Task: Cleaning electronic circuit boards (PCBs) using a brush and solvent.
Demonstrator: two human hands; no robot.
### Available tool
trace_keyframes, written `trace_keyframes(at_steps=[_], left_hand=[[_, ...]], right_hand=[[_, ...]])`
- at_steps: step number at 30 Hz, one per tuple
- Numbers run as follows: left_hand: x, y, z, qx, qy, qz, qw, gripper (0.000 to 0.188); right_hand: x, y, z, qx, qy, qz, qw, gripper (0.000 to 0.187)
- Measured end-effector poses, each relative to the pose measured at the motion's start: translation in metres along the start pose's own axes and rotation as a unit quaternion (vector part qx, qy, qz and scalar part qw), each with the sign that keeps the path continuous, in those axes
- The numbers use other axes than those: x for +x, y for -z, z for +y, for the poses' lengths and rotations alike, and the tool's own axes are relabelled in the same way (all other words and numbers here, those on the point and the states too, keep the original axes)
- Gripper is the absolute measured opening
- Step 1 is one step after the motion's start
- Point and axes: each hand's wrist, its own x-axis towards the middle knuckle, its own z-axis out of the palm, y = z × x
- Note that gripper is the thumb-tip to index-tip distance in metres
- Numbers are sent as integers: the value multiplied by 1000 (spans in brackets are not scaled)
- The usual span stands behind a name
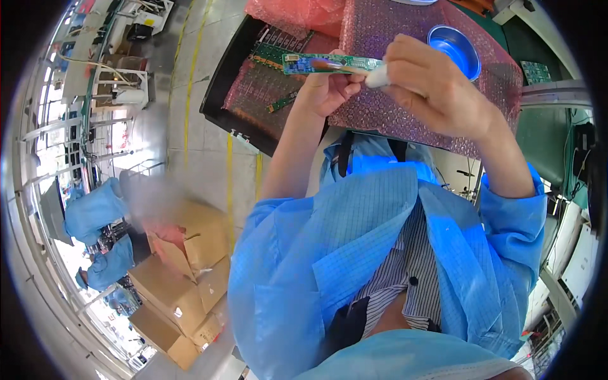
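My left hand is closed on a long, narrow green circuit board, held up above the work surface. In my right hand is a small brush, its brown bristles lying over the board's face. A white covering shows on a finger of that hand. Beyond my right hand sits a round metal dish, lit blue inside. More green circuit boards lie in a black tray to the left of my hands.
Pink bubble wrap covers the work surface and lines part of the tray. Another green board lies at the far right. Open cardboard boxes stand on the floor at lower left. People in blue coats are farther left.
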Motion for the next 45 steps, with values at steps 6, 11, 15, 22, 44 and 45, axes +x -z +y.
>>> trace_keyframes(at_steps=[6,11,15,22,44,45], left_hand=[[1,1,3,-18,6,-76,997,36],[4,-6,0,-12,11,-58,998,37],[3,-6,4,-14,3,-64,998,42],[6,-10,0,0,25,-63,998,40],[4,-28,16,3,55,-42,998,29],[3,-27,16,4,55,-41,998,29]], right_hand=[[-12,10,-8,78,-190,60,977,14],[-6,-13,-10,219,-266,171,923,17],[-10,-10,-4,202,-280,130,930,16],[7,-17,45,275,216,282,893,11],[-17,21,-17,171,-244,131,946,13],[-18,16,-17,165,-255,101,947,13]])
